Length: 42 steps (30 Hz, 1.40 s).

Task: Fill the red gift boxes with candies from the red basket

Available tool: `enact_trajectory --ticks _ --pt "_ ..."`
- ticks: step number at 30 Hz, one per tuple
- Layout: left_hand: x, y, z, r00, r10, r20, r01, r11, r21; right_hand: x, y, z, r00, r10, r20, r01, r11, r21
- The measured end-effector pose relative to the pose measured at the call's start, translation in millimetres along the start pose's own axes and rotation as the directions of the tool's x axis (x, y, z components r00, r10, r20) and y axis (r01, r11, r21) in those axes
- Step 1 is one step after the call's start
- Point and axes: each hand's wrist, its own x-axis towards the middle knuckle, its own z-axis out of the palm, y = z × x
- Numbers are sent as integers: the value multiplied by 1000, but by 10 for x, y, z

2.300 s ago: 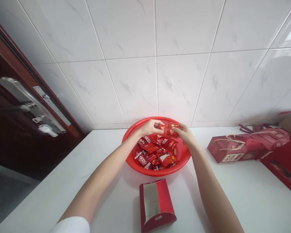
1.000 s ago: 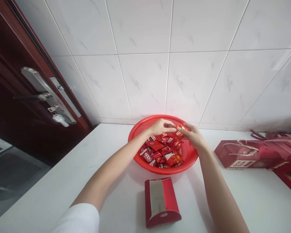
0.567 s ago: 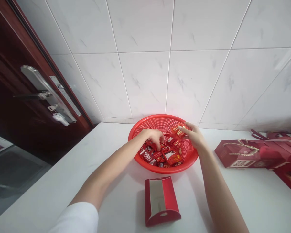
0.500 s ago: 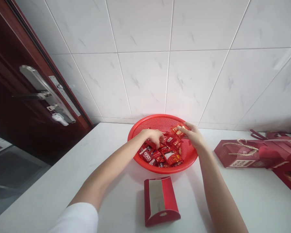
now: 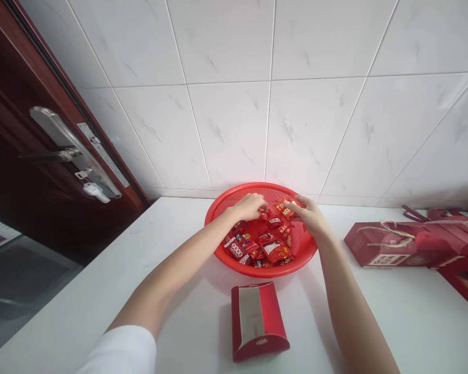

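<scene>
the main change is in our left hand (image 5: 251, 206): half a second ago its fingers were down among the packets, and now it has lifted towards the 11 o'clock side of the red basket (image 5: 265, 272). its fingers are curled down over a small packet (image 5: 263, 214), but we cannot tell whether they grip it or only touch it. where the hand was, a smooth red patch and a small multicoloured bit now show in the pile of packets (image 5: 275, 251), so we take it that the pile has been stirred, perhaps with something drawn from it.

our right hand (image 5: 307, 214) has hardly moved. at 2 o'clock, by the rim, it pinches a red-and-gold packet (image 5: 285, 209) between thumb and fingers, over the inside of the basket. for the work in hand, we judge that the right hand is keeping hold of its packet while the left does the sorting.

the pile lies mostly towards 6 and 7 o'clock inside the basket. outside, at 6 o'clock and apart from the rim, the red box (image 5: 273, 311) sits on the white counter (image 5: 405, 324) just as it did; well off at 3 o'clock is a rope-handled box (image 5: 410, 256).
</scene>
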Motion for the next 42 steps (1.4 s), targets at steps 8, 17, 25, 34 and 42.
enact_trajectory --ticks 8,17,25,34,42 --pt "64 44 161 946 97 309 -59 990 -132 -4 17 9 1000 -26 2 26 1000 0" --pt "63 -3 156 901 11 433 53 989 -135 -1 45 -5 999 -38 7 38 999 -5" --pt "56 13 155 891 -149 429 186 982 -44 -4 32 3 999 -32 2 32 999 -6" --pt "48 -19 157 856 -170 488 209 978 -26 7 43 2 999 -39 13 39 999 9" --pt "40 166 106 782 15 623 75 990 -118 22 67 -9 999 -49 14 49 999 -1"
